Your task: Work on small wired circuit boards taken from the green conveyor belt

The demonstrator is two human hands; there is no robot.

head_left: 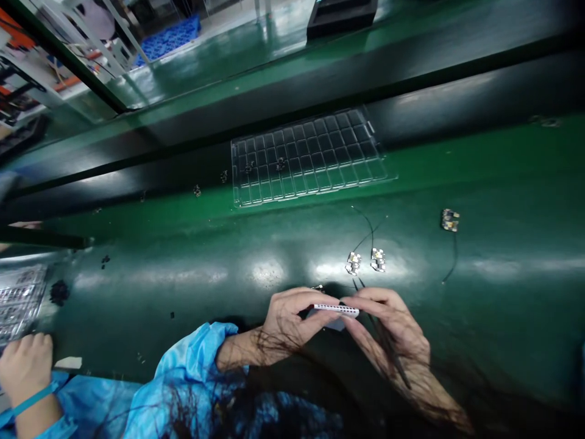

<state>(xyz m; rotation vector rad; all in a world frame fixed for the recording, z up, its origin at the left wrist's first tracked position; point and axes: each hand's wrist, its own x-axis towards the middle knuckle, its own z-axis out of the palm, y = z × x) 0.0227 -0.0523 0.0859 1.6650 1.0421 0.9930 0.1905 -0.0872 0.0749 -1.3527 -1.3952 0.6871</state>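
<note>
My left hand is closed on one end of a small white piece with a row of dark holes, pinched between thumb and fingers. The fingers of my right hand meet its other end. Dark tweezers lie in the same right hand, their tips pointing away past the fingers. Just beyond my hands are two small circuit boards, one on the left and one on the right, each with a thin black wire. Another small part is partly hidden behind my left fingers.
A clear compartment tray lies across the bench, with small parts near its left end. A third wired board sits to the right. At left are a co-worker's hand, a dark pile and another clear tray.
</note>
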